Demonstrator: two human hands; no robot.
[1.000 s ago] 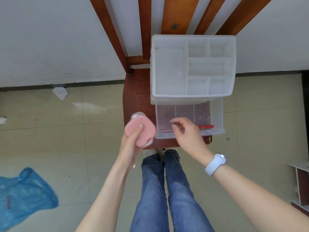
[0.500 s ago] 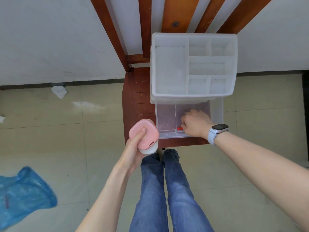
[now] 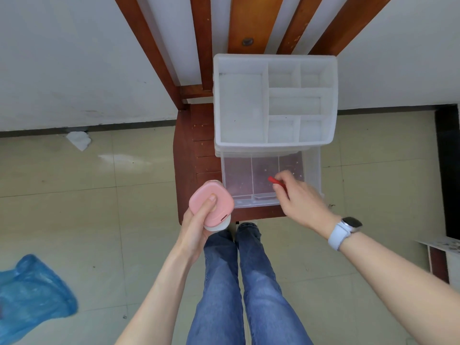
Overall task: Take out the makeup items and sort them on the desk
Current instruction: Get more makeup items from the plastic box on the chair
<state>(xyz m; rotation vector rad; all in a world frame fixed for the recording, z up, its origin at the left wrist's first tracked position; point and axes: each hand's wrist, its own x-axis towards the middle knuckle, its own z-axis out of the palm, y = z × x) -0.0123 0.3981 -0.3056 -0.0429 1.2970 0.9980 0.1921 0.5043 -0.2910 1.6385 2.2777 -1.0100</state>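
While the drawer [image 3: 270,180] of the clear organiser [image 3: 275,103] stood pulled out just below the centre of the frame, we were in the taking-out step, with the sorting not yet begun. Our right hand [image 3: 301,200] reached in from the lower right, wrist turned so the back of the hand faced up, and its grip was pinched on a slim red stick [image 3: 275,181], likely a lip pencil or lipstick, though too little of it showed to be sure. The stick's free end pointed toward upper left, above the middle section of the drawer; we could not tell whether it touched the drawer floor or was already lifted clear.

Our left hand [image 3: 199,220] came up from the bottom centre-left, forearm angled toward upper right, its grip closed round a pink compact [image 3: 211,204] with something white and rounded beneath it, thumb pressed across the pink lid. It hovered just left of the drawer's front corner, over the edge of the wooden chair seat [image 3: 196,155].

By our judgement the drawer's three sections looked otherwise bare, as did the tray compartments on top. What the next move called for was lifting the stick over the drawer's front wall and finding a tabletop, none of which showed in view, to lay both items down apart by kind.
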